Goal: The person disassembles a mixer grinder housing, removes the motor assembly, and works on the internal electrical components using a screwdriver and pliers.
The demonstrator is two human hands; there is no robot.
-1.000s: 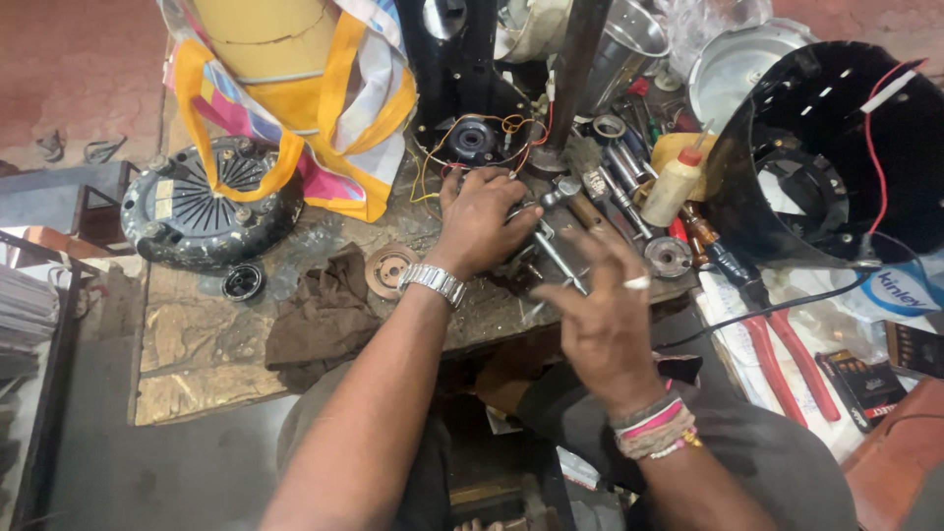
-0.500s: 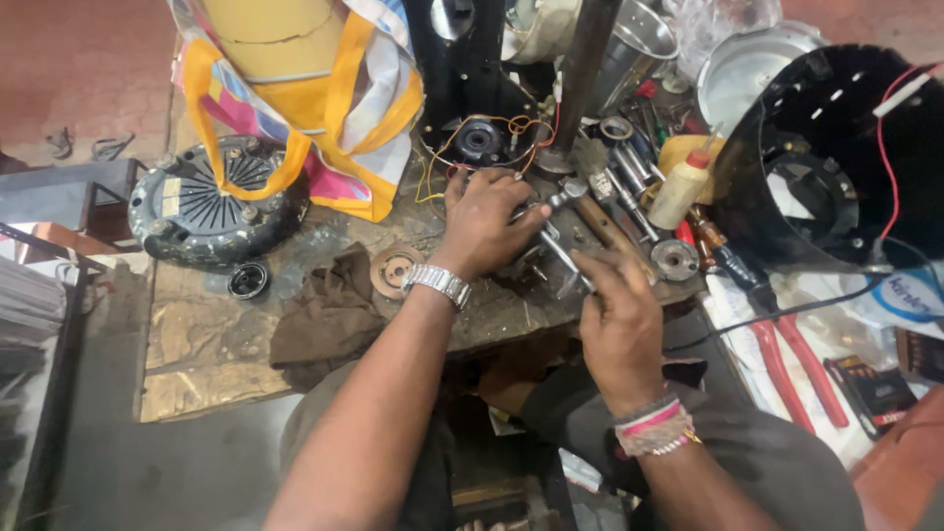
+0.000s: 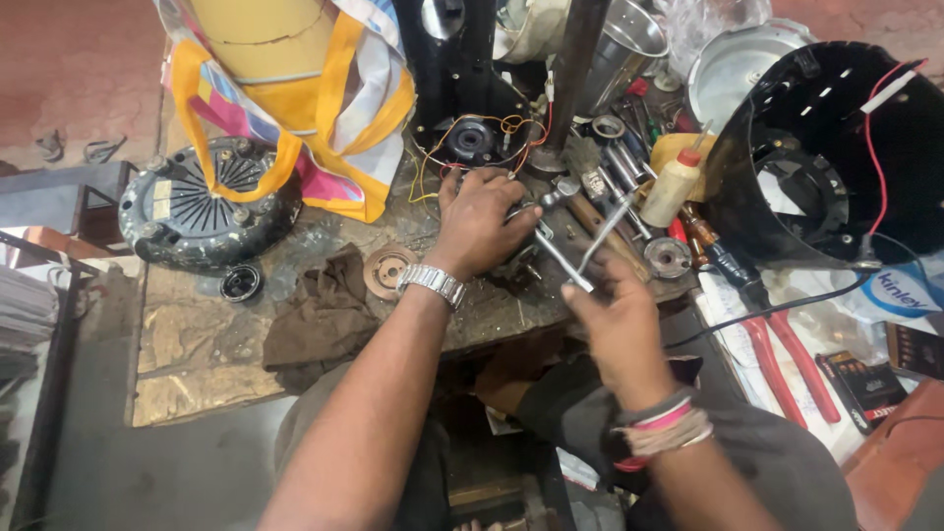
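My left hand (image 3: 482,224), with a metal watch on the wrist, presses down on a small dark metal part at the bench's front edge and hides most of it. My right hand (image 3: 618,315), with pink and white bracelets at the wrist, grips a thin metal tool (image 3: 602,236) that slants up to the right, just right of the left hand. A second steel rod (image 3: 557,254) runs from the covered part toward my right fingers. A small black motor with orange and red wires (image 3: 470,141) sits just beyond my left hand.
A yellow and pink bag (image 3: 295,88) and a round black finned housing (image 3: 202,202) stand at the left. A brown rag (image 3: 320,315), a copper disc (image 3: 388,267), a squeeze bottle (image 3: 671,187), a black cylindrical casing (image 3: 836,157) and red-handled pliers (image 3: 782,359) lie around, among several loose tools.
My right hand has drawn back from the part toward me and now holds a thin metal tool lifted at a slant. My left hand has stayed on the part.
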